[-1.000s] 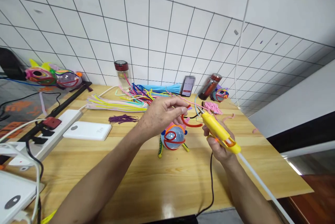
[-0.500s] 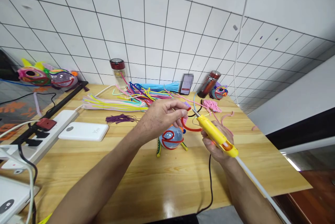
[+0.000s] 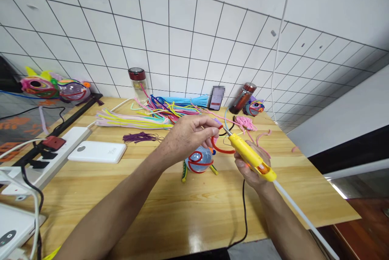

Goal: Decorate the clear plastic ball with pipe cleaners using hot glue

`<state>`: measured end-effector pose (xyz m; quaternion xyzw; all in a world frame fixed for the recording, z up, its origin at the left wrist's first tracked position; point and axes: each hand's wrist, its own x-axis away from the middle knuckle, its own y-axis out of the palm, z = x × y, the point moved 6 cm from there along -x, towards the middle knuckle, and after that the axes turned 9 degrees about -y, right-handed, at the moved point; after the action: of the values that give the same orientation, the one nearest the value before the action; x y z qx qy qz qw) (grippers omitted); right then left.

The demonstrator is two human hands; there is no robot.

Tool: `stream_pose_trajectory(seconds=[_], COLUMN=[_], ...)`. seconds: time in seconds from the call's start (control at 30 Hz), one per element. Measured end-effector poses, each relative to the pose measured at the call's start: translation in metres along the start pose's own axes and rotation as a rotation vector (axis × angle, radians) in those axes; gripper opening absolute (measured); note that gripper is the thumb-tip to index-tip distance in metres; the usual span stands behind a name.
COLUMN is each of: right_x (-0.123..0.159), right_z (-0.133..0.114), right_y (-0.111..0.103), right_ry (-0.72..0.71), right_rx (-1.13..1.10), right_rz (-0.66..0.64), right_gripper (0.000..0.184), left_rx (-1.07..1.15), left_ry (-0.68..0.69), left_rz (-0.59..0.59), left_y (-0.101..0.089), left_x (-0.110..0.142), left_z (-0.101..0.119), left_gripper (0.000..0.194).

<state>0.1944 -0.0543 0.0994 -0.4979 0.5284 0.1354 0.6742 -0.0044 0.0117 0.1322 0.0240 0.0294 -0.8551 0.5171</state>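
Note:
Between the thumb and fingers of my left hand (image 3: 194,132) is a curved red pipe cleaner (image 3: 224,151), one end poking out past the fingertips. My right hand (image 3: 252,169) grips a yellow hot glue gun (image 3: 251,155), whose metal nozzle is at that red end, touching or nearly so. A long white glue stick (image 3: 304,217) sticks out of the gun's back. Below my left hand rests a clear ball (image 3: 199,162) trimmed with red pipe cleaner. Green-and-yellow handles (image 3: 184,173) show beside and behind the ball; the rest of that tool is hidden.
Bundles of coloured pipe cleaners (image 3: 133,120) lie at the back, near a glass bottle (image 3: 138,84), a phone (image 3: 216,98) and a dark red flask (image 3: 243,99). On the left are a white power bank (image 3: 97,152) and a power strip (image 3: 65,148). A black cord (image 3: 244,211) runs below the gun.
The glue gun's nozzle has come in from the right to the red pipe cleaner's end. My left hand keeps its pinch. The view has shifted slightly.

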Motion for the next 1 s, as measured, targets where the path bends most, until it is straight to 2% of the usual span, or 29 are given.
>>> stream_pose_trajectory(seconds=[0.63, 1.0], right_x=[0.0, 0.0037], right_z=[0.0007, 0.0068], right_y=[0.0004, -0.004], right_ry=[0.026, 0.026], right_rx=[-0.022, -0.095], right_rz=[-0.038, -0.008], right_gripper=[0.021, 0.012], left_rx=[-0.009, 0.027], left_ry=[0.015, 0.031], left_rz=[-0.001, 0.019], left_y=[0.0006, -0.002], left_x=[0.0, 0.0002], left_z=[0.0001, 0.0001], left_gripper=[0.007, 0.008])
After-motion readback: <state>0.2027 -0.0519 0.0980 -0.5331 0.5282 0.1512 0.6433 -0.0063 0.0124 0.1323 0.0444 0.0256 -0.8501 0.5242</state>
